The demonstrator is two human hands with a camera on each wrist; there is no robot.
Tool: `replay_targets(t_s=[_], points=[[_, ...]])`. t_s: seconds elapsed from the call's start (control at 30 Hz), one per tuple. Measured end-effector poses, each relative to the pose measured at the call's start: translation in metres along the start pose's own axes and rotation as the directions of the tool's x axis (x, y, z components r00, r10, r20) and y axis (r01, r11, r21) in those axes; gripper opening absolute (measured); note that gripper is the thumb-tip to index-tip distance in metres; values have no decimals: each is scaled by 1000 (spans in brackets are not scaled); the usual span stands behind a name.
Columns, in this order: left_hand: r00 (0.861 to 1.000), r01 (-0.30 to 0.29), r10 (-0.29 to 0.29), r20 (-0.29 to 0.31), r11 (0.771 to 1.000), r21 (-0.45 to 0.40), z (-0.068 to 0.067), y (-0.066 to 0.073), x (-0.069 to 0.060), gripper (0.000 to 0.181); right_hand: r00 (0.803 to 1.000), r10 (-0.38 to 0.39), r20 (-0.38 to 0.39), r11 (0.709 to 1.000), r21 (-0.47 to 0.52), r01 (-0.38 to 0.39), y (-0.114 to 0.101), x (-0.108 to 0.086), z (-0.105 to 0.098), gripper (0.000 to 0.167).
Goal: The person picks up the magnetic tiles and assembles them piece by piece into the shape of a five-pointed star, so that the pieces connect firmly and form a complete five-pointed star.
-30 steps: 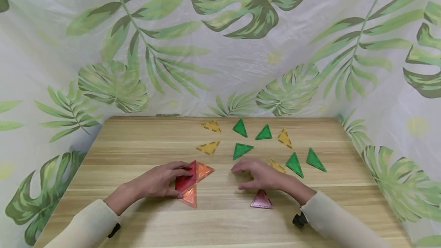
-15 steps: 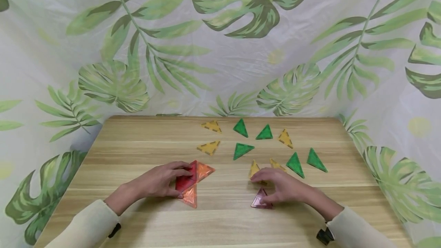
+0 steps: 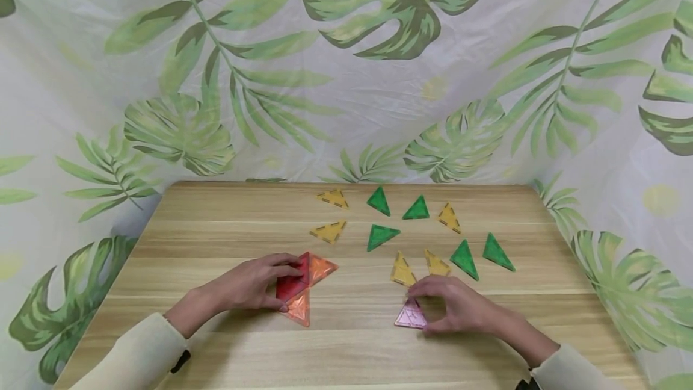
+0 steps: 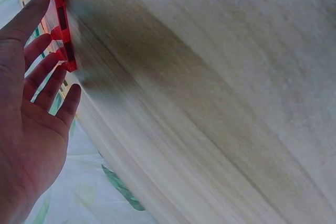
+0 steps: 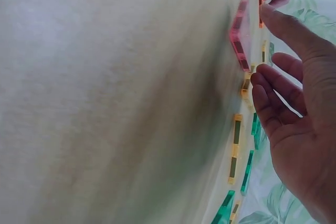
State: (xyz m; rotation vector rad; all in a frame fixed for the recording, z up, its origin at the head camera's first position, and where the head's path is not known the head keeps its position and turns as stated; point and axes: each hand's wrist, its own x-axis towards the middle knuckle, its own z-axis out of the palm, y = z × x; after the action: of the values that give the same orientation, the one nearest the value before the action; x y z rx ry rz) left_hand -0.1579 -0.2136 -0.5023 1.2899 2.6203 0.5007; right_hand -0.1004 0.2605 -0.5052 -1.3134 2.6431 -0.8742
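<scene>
My left hand (image 3: 243, 284) rests on a red magnetic tile (image 3: 292, 282), its fingers partly covering it. An orange triangle tile (image 3: 321, 270) joins the red one at the right and another orange triangle (image 3: 299, 308) lies below, by my thumb. In the left wrist view the left hand's fingers (image 4: 63, 106) look extended beside the red tile's edge (image 4: 64, 35). My right hand (image 3: 462, 310) is at a pink triangle tile (image 3: 409, 316), thumb and fingertips spread near its right side. The right wrist view shows the pink tile (image 5: 240, 35) lying flat, not pinched.
Two yellow triangle tiles (image 3: 402, 270) lie just behind my right hand. Farther back are several green triangles (image 3: 415, 208) and more yellow ones (image 3: 329, 232). The wooden table (image 3: 216, 221) ends at a leaf-print cloth (image 3: 346, 107).
My right hand has moved right and toward me, from left of the yellow tiles to the pink tile's right side, uncovering a yellow tile. The left hand has stayed put.
</scene>
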Motion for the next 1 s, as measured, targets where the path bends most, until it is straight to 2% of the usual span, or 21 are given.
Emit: replay_targets(t_s=[0.4, 0.77, 1.0], points=[[1000, 3, -3, 10, 1000, -3, 1, 0, 0, 66, 996, -80, -31, 993, -90, 77, 2, -8, 11, 56], [1000, 2, -2, 9, 1000, -17, 0, -1, 1, 65, 997, -65, -39, 996, -61, 62, 3, -6, 14, 51], [1000, -2, 2, 9, 1000, -7, -1, 0, 1, 65, 997, -69, -22, 997, -21, 69, 3, 5, 17, 49]])
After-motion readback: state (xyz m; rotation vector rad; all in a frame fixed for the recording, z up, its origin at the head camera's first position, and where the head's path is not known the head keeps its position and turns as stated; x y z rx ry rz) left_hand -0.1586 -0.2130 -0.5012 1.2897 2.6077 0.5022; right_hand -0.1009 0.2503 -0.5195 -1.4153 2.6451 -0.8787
